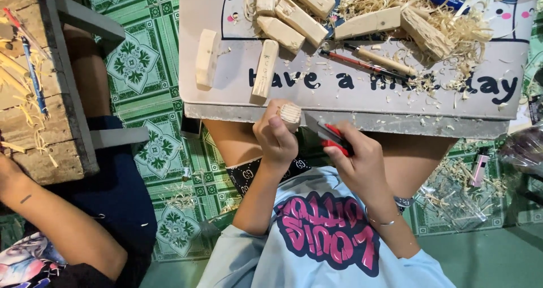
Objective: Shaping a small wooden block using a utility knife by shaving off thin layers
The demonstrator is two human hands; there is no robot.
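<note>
pale wood block point(291, 115), red knife point(331, 138)

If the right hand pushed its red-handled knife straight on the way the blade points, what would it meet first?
Most likely the wood piece held in the left hand: the knife in the right hand aims up-left at it. Whether the tip already touches is unclear.

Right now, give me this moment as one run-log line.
left hand: holds wood piece | right hand: holds red-handled knife, blade at wood | small table: wood blocks, shavings
</note>
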